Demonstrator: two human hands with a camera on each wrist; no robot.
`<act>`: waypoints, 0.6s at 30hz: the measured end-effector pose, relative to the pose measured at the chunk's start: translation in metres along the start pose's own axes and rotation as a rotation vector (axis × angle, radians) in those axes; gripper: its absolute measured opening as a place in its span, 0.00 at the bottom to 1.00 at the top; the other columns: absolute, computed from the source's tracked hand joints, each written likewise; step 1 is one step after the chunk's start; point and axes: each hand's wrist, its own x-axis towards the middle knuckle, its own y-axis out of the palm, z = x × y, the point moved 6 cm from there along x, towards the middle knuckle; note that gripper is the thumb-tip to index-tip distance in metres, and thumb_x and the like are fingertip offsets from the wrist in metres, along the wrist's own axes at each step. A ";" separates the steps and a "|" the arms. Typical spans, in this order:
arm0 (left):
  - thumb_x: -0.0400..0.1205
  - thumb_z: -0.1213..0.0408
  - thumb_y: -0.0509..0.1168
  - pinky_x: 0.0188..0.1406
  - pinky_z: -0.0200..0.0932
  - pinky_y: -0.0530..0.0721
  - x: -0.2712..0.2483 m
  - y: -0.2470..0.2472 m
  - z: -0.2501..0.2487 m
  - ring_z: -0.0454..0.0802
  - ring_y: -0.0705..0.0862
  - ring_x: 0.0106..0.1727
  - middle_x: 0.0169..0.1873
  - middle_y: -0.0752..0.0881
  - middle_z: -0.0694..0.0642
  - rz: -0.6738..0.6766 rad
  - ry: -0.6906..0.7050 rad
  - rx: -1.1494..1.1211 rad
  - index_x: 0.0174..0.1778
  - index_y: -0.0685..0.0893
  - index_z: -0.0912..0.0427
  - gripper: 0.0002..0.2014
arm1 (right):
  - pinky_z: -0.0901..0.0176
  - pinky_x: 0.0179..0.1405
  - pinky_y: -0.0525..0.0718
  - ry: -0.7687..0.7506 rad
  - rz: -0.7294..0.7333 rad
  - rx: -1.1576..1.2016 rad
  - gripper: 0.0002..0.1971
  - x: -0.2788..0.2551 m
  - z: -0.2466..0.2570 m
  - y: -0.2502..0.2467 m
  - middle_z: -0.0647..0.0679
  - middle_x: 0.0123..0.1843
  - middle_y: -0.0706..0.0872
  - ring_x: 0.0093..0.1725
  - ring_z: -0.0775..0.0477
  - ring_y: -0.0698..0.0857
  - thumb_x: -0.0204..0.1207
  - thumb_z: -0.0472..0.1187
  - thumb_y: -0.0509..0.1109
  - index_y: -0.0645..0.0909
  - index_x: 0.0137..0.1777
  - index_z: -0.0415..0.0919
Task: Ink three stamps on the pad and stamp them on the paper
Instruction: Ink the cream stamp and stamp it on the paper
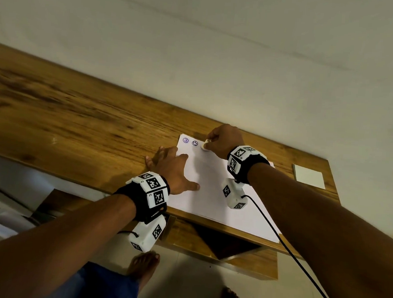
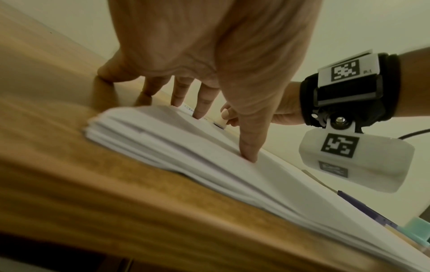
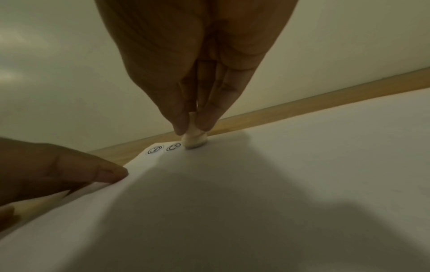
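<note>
A stack of white paper (image 1: pixel 213 187) lies on the wooden table (image 1: pixel 76 121). Two round face imprints (image 1: pixel 186 140) (image 1: pixel 194 143) sit in a row near its far left corner, also visible in the right wrist view as stamp marks (image 3: pixel 154 149). My right hand (image 1: pixel 221 141) pinches a small pale wooden stamp (image 3: pixel 195 140) and holds it face down on the paper just right of the second mark. My left hand (image 1: pixel 171 168) lies flat with spread fingers on the paper's left edge (image 2: pixel 249 152), holding the sheets down.
A white square object (image 1: pixel 308 175) lies at the table's far right corner. A wall runs along the back of the table. A black cable (image 1: pixel 299 260) hangs from the right wrist camera over the table's front edge. Bare feet stand on the floor below.
</note>
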 end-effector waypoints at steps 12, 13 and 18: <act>0.66 0.34 0.73 0.78 0.75 0.43 0.002 -0.001 0.000 0.64 0.45 0.85 0.83 0.54 0.56 -0.005 0.008 -0.037 0.78 0.65 0.44 0.45 | 0.47 0.47 0.94 0.066 0.197 0.012 0.13 0.025 0.012 -0.005 0.42 0.35 0.94 0.36 0.44 0.94 0.59 0.37 0.89 0.91 0.40 0.33; 0.67 0.34 0.73 0.78 0.75 0.43 0.001 -0.001 0.000 0.64 0.45 0.85 0.83 0.54 0.56 -0.006 0.007 -0.038 0.78 0.65 0.44 0.45 | 0.46 0.47 0.94 0.064 0.209 0.008 0.13 0.026 0.014 -0.004 0.41 0.35 0.94 0.36 0.44 0.94 0.59 0.37 0.89 0.91 0.39 0.32; 0.64 0.34 0.74 0.78 0.76 0.44 0.005 0.001 0.001 0.64 0.46 0.85 0.83 0.56 0.55 0.000 0.000 -0.045 0.77 0.66 0.43 0.46 | 0.45 0.47 0.94 0.069 0.212 -0.002 0.12 0.025 0.012 -0.001 0.42 0.35 0.93 0.35 0.44 0.94 0.60 0.36 0.88 0.90 0.39 0.31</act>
